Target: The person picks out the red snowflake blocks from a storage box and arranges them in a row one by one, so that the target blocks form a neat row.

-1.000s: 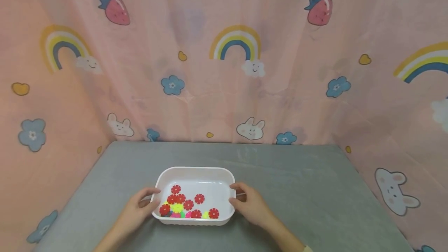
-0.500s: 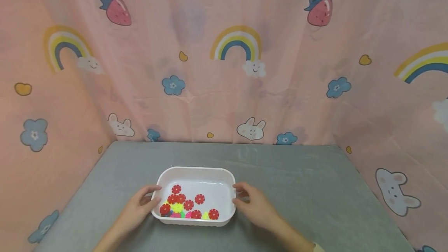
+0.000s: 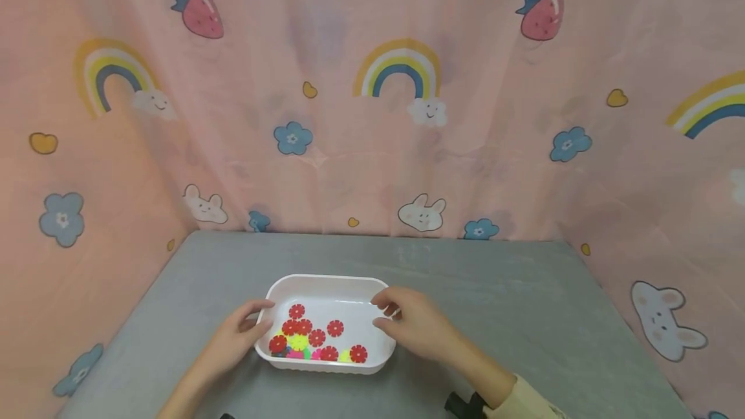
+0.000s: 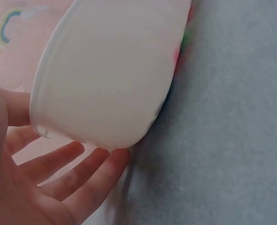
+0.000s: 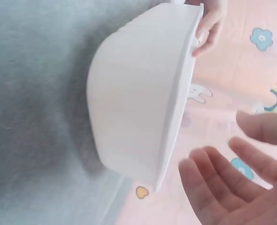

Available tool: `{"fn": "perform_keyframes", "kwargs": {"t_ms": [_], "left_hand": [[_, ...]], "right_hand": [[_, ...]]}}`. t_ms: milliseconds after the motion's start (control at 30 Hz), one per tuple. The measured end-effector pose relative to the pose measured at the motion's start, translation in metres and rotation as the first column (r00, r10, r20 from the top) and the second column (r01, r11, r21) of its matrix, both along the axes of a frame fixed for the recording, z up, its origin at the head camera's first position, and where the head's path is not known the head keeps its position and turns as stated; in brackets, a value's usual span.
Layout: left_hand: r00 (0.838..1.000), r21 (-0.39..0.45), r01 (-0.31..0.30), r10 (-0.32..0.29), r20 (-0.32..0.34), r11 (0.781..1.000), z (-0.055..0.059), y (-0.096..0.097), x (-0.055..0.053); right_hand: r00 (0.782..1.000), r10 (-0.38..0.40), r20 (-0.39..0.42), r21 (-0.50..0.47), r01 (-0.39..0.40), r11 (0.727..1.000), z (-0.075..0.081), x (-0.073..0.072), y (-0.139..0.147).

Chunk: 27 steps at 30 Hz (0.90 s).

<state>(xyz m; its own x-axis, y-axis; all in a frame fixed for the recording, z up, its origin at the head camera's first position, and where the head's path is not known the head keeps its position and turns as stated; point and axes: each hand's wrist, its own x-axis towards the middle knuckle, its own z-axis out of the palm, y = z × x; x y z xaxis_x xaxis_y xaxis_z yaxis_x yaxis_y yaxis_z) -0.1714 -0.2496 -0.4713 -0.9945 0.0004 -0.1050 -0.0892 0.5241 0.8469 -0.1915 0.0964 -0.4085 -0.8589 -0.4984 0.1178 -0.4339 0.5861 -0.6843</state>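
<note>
In the head view a white rectangular plastic tub [image 3: 326, 366] with rounded corners holds several notched, snowflake-shaped plastic discs. Red discs [image 3: 335, 328] lie about its floor, and a yellow disc [image 3: 299, 342] sits among pink, green and blue ones near the front left. My left hand [image 3: 233, 341] grips the tub's left end, its thumb over the rim. In the left wrist view, fingertips [image 4: 122, 157] touch the outer wall. My right hand [image 3: 416, 328] hovers over the tub's right end, fingers loosely bent and holding nothing. The right wrist view shows it apart from the rim.
The tub is on a grey tabletop [image 3: 500, 302], and in the right wrist view its wall [image 5: 129, 89] stands over the surface. Pink printed curtains [image 3: 372, 147] enclose the back and sides. A black object [image 3: 465, 405] shows at the right sleeve [image 3: 520, 399].
My right hand has come off the tub's right rim and moved up and left, over the tub. The left hand keeps its grip. The head view has shifted slightly.
</note>
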Motion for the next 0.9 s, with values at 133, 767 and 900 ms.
{"fn": "perform_keyframes", "kwargs": {"t_ms": [133,767,900], "left_hand": [[1.0,0.026,0.006,-0.006,0.002,1.0,-0.001,-0.002,-0.002],[0.996,0.079,0.055,-0.061,0.071,0.995,0.001,-0.007,-0.006],[0.995,0.078,0.064,-0.07,0.076,0.995,0.002,-0.007,-0.006]], "right_hand": [[0.995,0.09,0.037,0.022,-0.091,0.996,0.001,-0.007,-0.01],[0.945,0.131,0.299,0.182,-0.191,0.964,-0.018,-0.024,-0.052],[0.935,0.111,0.338,0.219,-0.193,0.956,-0.021,-0.024,-0.056]]}}
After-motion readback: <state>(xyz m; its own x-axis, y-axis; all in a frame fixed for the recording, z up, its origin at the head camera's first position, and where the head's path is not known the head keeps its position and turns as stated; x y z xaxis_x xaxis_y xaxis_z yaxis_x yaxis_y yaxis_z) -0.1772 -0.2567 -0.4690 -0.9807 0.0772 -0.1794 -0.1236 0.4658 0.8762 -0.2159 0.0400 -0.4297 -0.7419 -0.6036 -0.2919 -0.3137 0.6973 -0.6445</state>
